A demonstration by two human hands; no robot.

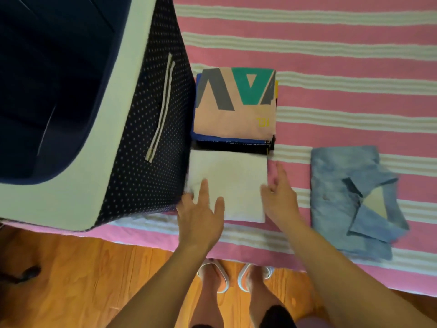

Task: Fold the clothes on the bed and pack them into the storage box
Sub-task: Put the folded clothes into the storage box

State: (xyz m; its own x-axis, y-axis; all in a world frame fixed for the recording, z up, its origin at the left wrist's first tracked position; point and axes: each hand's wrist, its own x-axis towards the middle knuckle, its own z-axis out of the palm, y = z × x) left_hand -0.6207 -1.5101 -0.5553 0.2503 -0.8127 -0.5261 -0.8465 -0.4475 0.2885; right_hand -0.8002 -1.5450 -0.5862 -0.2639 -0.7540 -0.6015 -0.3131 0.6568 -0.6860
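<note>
Head view, risk: the folded white garment [233, 183] is loose cloth; lifted by its two edges alone it could sag and unfold, and sliding it farther could nudge the stack [235, 105] just beyond it.
Head view, garment: on the bed [343, 55], near edge, between the storage box [132, 129] on the left and the folded blue shirt [352, 200] on the right.
Left hand [201, 214]: fingers spread, lying flat on the garment's near-left corner.
Right hand [280, 195]: fingers loosely extended, touching the garment's right edge; whether the thumb pinches cloth, I cannot tell.
Box: open, its dark inside showing no clothes.
</note>
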